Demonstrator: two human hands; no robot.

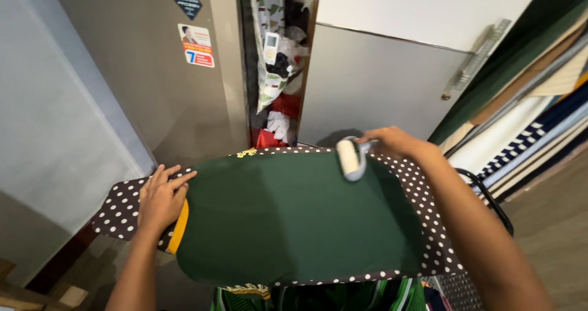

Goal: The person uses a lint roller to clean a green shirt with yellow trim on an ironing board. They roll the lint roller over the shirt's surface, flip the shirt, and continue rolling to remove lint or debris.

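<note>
The green garment (288,225) lies spread flat over the ironing board (122,210), which has a dark cover with white dots. All positions below are referenced to the garment.

Right hand (395,142): located at the garment's far right edge. The grip is clenched around the handle of a lint roller (350,158). The white roller head rests on the green cloth just inside that far edge, below and to the left of the knuckles. The handle is mostly covered by the fingers.

Left hand (160,197): located at the garment's left end, palm down, fingers extended and released, grasping nothing. It presses on the cloth and the yellow trim band (179,226), with part of the palm over the dotted cover.

Limits of view: the garment's near end hangs over the board edge and is cut off by the bottom of the frame. The board's legs and support are hidden. Beyond the garment's far edge, a narrow gap between two grey cabinets (367,84) holds bundled cloth items that cannot be identified individually.
</note>
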